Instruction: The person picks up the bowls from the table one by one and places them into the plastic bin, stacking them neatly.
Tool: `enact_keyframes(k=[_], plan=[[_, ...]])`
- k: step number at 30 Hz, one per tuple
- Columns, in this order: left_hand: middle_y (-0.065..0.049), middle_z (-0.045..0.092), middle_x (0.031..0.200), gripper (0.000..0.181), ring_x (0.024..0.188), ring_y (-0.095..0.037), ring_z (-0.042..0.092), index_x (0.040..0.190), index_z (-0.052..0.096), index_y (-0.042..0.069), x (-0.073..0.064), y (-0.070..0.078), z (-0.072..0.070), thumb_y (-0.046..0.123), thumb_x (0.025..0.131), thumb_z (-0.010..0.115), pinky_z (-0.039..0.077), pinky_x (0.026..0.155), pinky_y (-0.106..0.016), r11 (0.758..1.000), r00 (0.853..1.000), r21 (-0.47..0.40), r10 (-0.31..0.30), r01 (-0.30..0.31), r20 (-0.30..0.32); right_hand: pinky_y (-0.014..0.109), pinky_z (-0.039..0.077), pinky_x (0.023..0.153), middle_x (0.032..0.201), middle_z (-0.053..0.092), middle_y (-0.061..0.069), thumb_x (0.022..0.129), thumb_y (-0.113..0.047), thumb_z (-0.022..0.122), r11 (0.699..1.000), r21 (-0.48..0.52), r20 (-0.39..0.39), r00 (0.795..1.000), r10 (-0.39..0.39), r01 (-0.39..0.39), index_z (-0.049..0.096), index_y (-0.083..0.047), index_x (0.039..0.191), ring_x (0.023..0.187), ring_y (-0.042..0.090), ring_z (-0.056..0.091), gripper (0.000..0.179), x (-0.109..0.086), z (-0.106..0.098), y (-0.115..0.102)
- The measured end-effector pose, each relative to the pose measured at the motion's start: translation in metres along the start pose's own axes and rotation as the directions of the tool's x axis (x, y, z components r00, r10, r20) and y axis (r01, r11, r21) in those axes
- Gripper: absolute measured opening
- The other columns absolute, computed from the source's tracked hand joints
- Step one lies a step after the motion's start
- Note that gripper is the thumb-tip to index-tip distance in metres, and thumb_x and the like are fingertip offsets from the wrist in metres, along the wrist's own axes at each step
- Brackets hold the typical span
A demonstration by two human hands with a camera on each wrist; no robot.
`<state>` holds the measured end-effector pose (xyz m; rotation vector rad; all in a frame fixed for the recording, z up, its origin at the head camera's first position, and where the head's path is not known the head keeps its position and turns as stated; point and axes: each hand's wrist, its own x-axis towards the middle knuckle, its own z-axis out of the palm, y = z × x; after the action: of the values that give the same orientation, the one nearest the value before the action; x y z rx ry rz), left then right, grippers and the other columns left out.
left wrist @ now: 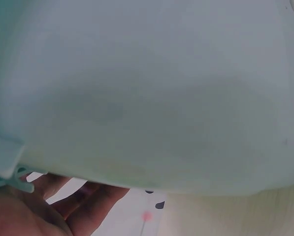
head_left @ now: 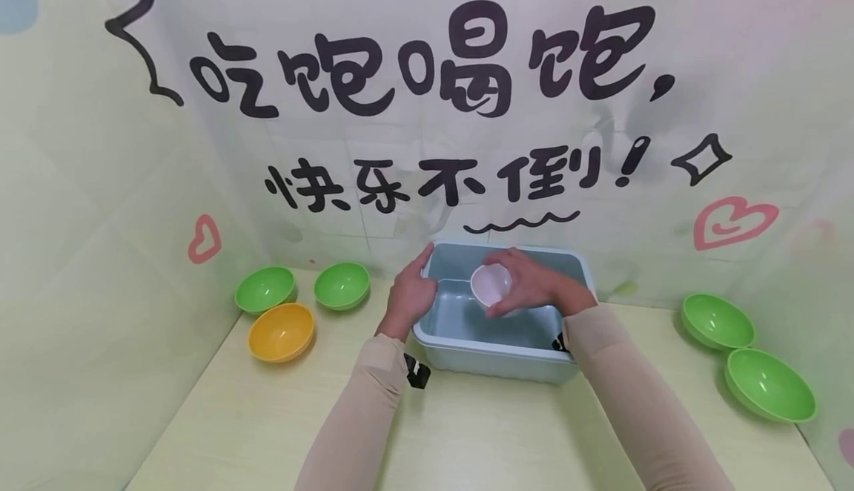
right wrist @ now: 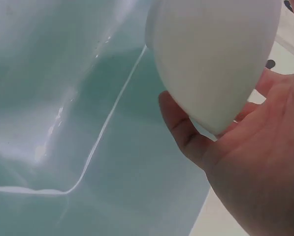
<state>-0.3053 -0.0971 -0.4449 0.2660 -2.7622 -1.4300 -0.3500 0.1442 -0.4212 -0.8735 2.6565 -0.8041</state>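
In the right hand point(head_left: 530, 281), pinches white bowl point(head_left: 490, 285) between thumb and fingers, over inside of light blue tub point(head_left: 494, 363); left of that grip, clasps tub rim with left hand point(head_left: 410, 294), with orange bowl point(head_left: 281, 333) well apart, farther left.

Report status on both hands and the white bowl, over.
Left hand grips blue basin at its left end. Right hand holds white bowl over basin. Nothing visible between bowl and basin.
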Motion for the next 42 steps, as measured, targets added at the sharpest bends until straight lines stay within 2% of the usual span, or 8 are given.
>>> enact_keyframes(k=[6,11,15,21,26,31,37,42], plan=[[-0.001,0.043,0.163,0.073,0.123,-0.03,0.059,0.158,0.034,0.04,0.0018,-0.0004,-0.0002,0.013,0.092,0.047,0.053,0.09,-0.047,1.0,1.0,0.004,-0.001,0.001,0.0,0.044,0.05,0.092,0.139,0.048,0.019,0.064,-0.047,0.09,0.996,-0.069,0.047,0.997,0.058,-0.055,0.054,-0.008,0.14,0.114,0.031,0.053,0.092,0.0008,0.0051,0.0012],[-0.001,0.044,0.162,0.074,0.123,-0.03,0.058,0.158,0.034,0.04,0.002,-0.0021,-0.0008,0.013,0.091,0.047,0.052,0.091,-0.048,1.0,1.0,0.005,0.004,-0.004,-0.006,0.047,0.052,0.094,0.137,0.047,0.021,0.066,-0.047,0.09,0.99,-0.112,0.076,0.993,0.091,-0.082,0.051,-0.005,0.141,0.114,0.032,0.054,0.094,0.0019,0.009,-0.0001],[-0.001,0.044,0.162,0.075,0.122,-0.03,0.059,0.158,0.034,0.039,0.002,-0.0017,-0.0002,0.013,0.09,0.047,0.052,0.092,-0.049,1.0,1.0,0.01,0.005,-0.005,-0.006,0.045,0.05,0.094,0.135,0.049,0.018,0.068,-0.047,0.089,0.988,-0.109,0.112,0.987,0.118,-0.105,0.052,-0.006,0.141,0.114,0.031,0.053,0.091,0.0018,0.0095,0.0013],[-0.001,0.045,0.161,0.075,0.123,-0.03,0.059,0.158,0.035,0.041,0.0023,-0.0013,0.0006,0.013,0.089,0.048,0.052,0.09,-0.047,1.0,1.0,0.007,-0.007,0.007,-0.001,0.047,0.047,0.096,0.138,0.053,0.017,0.068,-0.051,0.087,0.982,-0.17,0.139,0.984,0.11,-0.085,0.054,-0.009,0.142,0.117,0.033,0.051,0.091,-0.0003,0.009,0.0031],[-0.001,0.046,0.161,0.075,0.116,-0.031,0.06,0.158,0.035,0.042,0.0023,-0.0008,0.0008,0.013,0.09,0.048,0.051,0.079,-0.04,1.0,1.0,0.004,-0.014,0.014,0.001,0.051,0.045,0.098,0.142,0.053,0.018,0.069,-0.054,0.086,0.974,-0.202,0.16,0.978,0.134,-0.101,0.053,-0.009,0.143,0.12,0.035,0.049,0.092,-0.0023,0.0083,0.0027],[-0.001,0.046,0.161,0.075,0.115,-0.03,0.06,0.158,0.035,0.042,0.0022,0.0003,0.0004,0.014,0.089,0.047,0.049,0.076,-0.037,1.0,1.0,0.002,-0.012,0.012,0.004,0.052,0.044,0.105,0.14,0.054,0.019,0.071,-0.047,0.086,0.978,-0.157,0.204,0.965,0.165,-0.134,0.05,-0.004,0.144,0.121,0.034,0.05,0.092,-0.0003,0.0099,0.006],[0.0,0.045,0.161,0.075,0.119,-0.03,0.06,0.157,0.035,0.043,0.003,-0.001,0.0008,0.013,0.089,0.048,0.051,0.081,-0.041,1.0,1.0,-0.001,-0.013,0.013,-0.001,0.05,0.043,0.108,0.138,0.055,0.015,0.073,-0.045,0.086,0.975,-0.123,0.293,0.931,0.216,-0.188,0.043,-0.004,0.15,0.119,0.029,0.051,0.097,0.0001,0.0104,0.007],[0.0,0.043,0.162,0.075,0.119,-0.03,0.059,0.157,0.034,0.044,0.0033,-0.0005,0.0004,0.014,0.089,0.047,0.05,0.079,-0.039,1.0,1.0,-0.002,-0.016,0.016,0.009,0.049,0.043,0.109,0.137,0.054,0.015,0.074,-0.042,0.086,0.969,-0.124,0.31,0.919,0.244,-0.216,0.041,-0.004,0.15,0.12,0.029,0.051,0.096,-0.0019,0.0105,0.0066]])
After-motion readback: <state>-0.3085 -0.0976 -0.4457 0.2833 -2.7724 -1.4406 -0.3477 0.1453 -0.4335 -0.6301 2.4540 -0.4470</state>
